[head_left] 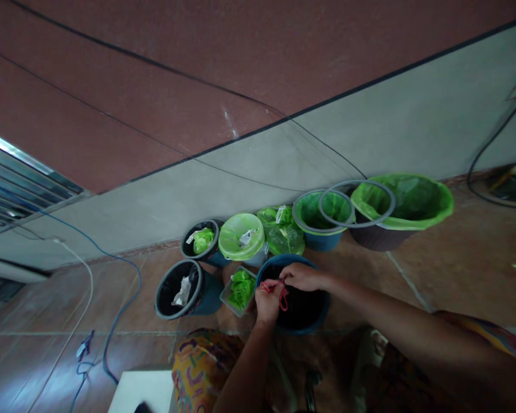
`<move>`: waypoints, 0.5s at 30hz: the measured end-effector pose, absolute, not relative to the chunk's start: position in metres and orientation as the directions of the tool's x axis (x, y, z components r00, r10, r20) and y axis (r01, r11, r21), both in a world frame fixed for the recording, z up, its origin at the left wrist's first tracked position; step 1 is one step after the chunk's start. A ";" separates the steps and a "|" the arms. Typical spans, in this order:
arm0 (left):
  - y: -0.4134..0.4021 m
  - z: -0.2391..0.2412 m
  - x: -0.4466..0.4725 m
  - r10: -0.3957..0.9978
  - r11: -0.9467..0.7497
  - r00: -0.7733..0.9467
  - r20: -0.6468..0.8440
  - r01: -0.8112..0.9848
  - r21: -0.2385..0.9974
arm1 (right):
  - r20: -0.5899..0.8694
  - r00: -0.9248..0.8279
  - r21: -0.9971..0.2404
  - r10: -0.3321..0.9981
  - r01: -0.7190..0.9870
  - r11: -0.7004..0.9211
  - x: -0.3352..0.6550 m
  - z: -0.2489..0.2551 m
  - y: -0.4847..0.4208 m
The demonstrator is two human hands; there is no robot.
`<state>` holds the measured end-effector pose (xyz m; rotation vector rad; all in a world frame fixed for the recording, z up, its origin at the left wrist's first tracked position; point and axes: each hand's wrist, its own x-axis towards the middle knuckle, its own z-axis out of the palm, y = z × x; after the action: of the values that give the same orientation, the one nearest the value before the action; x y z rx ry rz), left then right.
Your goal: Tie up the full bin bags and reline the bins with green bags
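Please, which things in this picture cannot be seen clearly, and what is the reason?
All in the head view:
- red item in the left hand: too small to identify; the fingers hide part of it.
- Right hand: its grip on it is hidden by its own fingers.
- Blue bin: inside is dark and covered by both hands.
- White object: cut off by the bottom edge.

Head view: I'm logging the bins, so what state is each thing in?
Left hand, gripping the red band
Right hand, pinching the same band
Blue bin, black-lined, open
Large bin, green-lined, open
Grey ring, loose, resting across two bin rims
Left bin, black-lined, paper inside
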<state>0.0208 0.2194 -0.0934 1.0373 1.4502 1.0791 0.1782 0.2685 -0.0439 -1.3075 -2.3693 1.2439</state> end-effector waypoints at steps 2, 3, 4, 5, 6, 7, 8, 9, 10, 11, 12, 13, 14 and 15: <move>0.219 -0.095 0.020 0.969 0.226 -0.118 -0.218 0.057 0.973 | -0.251 -0.617 -0.767 0.746 0.597 0.236 0.179 -0.046 0.271; 0.219 -0.097 0.020 0.968 0.229 -0.117 -0.221 0.057 0.972 | -0.262 -0.597 -0.762 0.758 0.610 0.217 0.179 -0.046 0.271; 0.219 -0.098 0.020 0.967 0.233 -0.118 -0.226 0.058 0.971 | -0.276 -0.569 -0.750 0.775 0.632 0.198 0.179 -0.047 0.271; 0.219 -0.099 0.020 0.966 0.237 -0.121 -0.228 0.065 0.969 | -0.291 -0.542 -0.735 0.788 0.655 0.179 0.180 -0.047 0.270; 0.219 -0.099 0.020 0.966 0.238 -0.124 -0.228 0.075 0.968 | -0.303 -0.522 -0.720 0.797 0.674 0.168 0.180 -0.047 0.270; 0.219 -0.100 0.019 0.966 0.238 -0.126 -0.226 0.084 0.968 | -0.307 -0.513 -0.705 0.802 0.688 0.170 0.180 -0.047 0.269; 0.219 -0.100 0.019 0.967 0.234 -0.128 -0.222 0.088 0.968 | -0.306 -0.510 -0.688 0.804 0.702 0.183 0.180 -0.048 0.268; 0.219 -0.100 0.018 0.968 0.230 -0.128 -0.218 0.087 0.969 | -0.301 -0.509 -0.668 0.806 0.716 0.202 0.180 -0.048 0.268; 0.219 -0.100 0.016 0.968 0.227 -0.128 -0.216 0.085 0.970 | -0.299 -0.506 -0.646 0.809 0.731 0.219 0.180 -0.049 0.268; 0.218 -0.100 0.015 0.968 0.229 -0.128 -0.218 0.083 0.970 | -0.303 -0.497 -0.621 0.813 0.750 0.227 0.180 -0.051 0.268; 0.217 -0.100 0.013 0.967 0.232 -0.126 -0.221 0.082 0.969 | -0.310 -0.483 -0.597 0.819 0.769 0.228 0.180 -0.052 0.268; 0.216 -0.099 0.011 0.967 0.236 -0.119 -0.226 0.081 0.968 | -0.320 -0.469 -0.577 0.823 0.786 0.223 0.180 -0.053 0.268; 0.215 -0.099 0.008 0.967 0.239 -0.110 -0.230 0.077 0.968 | -0.330 -0.456 -0.561 0.826 0.799 0.217 0.180 -0.054 0.268; 0.213 -0.099 0.006 0.967 0.241 -0.099 -0.234 0.067 0.968 | -0.336 -0.446 -0.549 0.830 0.809 0.212 0.180 -0.055 0.268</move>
<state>0.0064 0.2131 -0.0993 1.0398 1.4376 1.0544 0.1798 0.2680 -0.0553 -1.6373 -2.4217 1.0639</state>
